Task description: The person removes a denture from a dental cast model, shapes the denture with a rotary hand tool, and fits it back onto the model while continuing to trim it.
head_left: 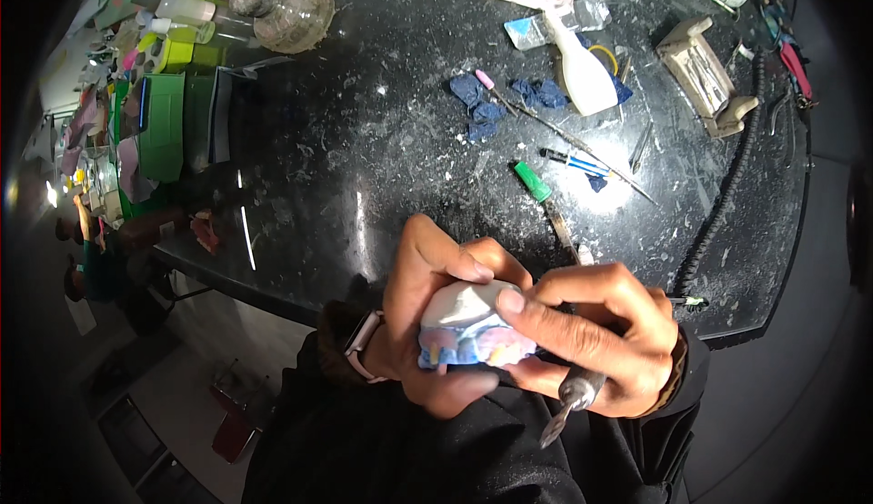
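A small dental cast [466, 309], white on top with blue and pink material and a yellow spot along its near side, is held up at the near edge of the bench. My left hand [420, 299] is closed around its left side, with fingers over the far edge and the thumb below. From the right, my right hand [605, 336] presses its thumb on the white top. A slim metal tool [571, 404] is tucked in that same hand, its leaf-like tip pointing down toward my lap. Its other end is hidden by the fingers.
The dusty black bench [364, 140] carries a green-handled knife [534, 181], a white bottle [587, 72], crumpled blue scraps [477, 109] and a pink-ended thin rod [536, 118]. A wooden holder [705, 77] and black coiled cord [737, 163] lie right. Green bins [164, 127] stand left.
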Demonstrator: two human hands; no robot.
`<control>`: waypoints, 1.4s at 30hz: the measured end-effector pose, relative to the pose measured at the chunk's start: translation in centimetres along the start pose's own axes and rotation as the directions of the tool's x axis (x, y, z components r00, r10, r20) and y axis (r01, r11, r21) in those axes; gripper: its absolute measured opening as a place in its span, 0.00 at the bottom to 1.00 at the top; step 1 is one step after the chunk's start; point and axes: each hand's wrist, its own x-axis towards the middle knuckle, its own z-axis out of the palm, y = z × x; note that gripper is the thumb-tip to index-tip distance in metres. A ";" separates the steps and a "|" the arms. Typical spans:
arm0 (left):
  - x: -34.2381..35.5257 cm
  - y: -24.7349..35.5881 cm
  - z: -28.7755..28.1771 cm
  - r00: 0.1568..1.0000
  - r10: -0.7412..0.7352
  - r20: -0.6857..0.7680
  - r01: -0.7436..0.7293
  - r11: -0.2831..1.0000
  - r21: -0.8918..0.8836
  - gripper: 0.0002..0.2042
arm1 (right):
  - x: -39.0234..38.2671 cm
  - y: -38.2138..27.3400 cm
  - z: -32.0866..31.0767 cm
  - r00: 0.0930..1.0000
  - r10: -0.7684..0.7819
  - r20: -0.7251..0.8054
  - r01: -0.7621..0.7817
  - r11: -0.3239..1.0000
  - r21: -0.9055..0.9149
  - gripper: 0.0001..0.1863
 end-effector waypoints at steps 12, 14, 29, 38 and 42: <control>0.5 0.4 -0.2 0.992 0.071 0.102 -0.106 0.911 0.399 0.19 | -1.1 -0.7 0.9 0.930 -0.364 -0.043 0.273 0.766 -0.582 0.18; 0.4 0.6 -0.1 0.994 0.050 0.099 -0.086 0.914 0.397 0.17 | -0.9 -1.6 0.6 0.949 -0.315 -0.006 0.253 0.774 -0.581 0.14; 0.5 1.9 0.4 0.975 -0.038 0.217 -0.083 0.850 0.520 0.19 | -0.6 -1.3 -1.4 0.949 -0.314 0.021 0.276 0.799 -0.534 0.17; 1.4 3.4 1.9 0.983 -0.055 0.175 -0.103 0.625 0.774 0.20 | 0.5 -2.4 -2.3 0.848 -0.450 0.278 0.505 0.534 -0.678 0.16; 1.4 3.7 2.3 0.981 -0.138 0.137 -0.017 0.642 0.766 0.20 | 1.1 -3.0 -2.8 0.812 -0.467 0.349 0.560 0.455 -0.693 0.15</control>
